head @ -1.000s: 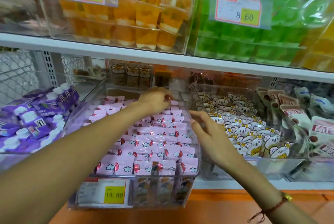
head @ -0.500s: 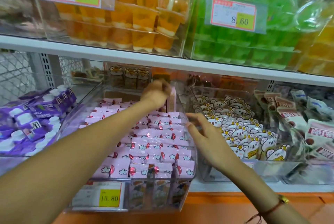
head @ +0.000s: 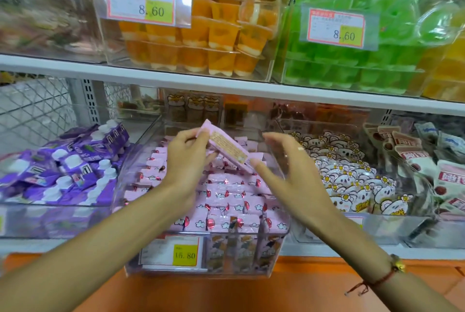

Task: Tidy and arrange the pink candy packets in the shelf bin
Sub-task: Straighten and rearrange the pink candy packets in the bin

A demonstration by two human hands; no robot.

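Pink candy packet [head: 227, 148], tilted, pinched at its upper end by the left hand [head: 187, 158] above the clear shelf bin [head: 279, 233] of pink packets [head: 226, 201]. Right hand [head: 289, 175], fingers spread and relaxed, touches the packet's lower end with its thumb.

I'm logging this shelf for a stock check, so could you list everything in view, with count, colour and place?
lifted packet: one, pink, label side showing, held tilted above the middle bin
pink candy packets: many, in rows in the middle bin
clear bin: one, lower shelf, centre
yellow price tag: one, reads 15.80, on the bin's front
purple packets: many, white caps, bin to the left
white animal packets: many, bin to the right
orange jelly cups: many, upper shelf
green jelly cups: many, upper shelf, right
8.60 price tags: two, upper bins
left hand: pinches the lifted packet's upper end
right hand: fingers spread, a fingertip at the packet's lower end; cord bracelet on the wrist
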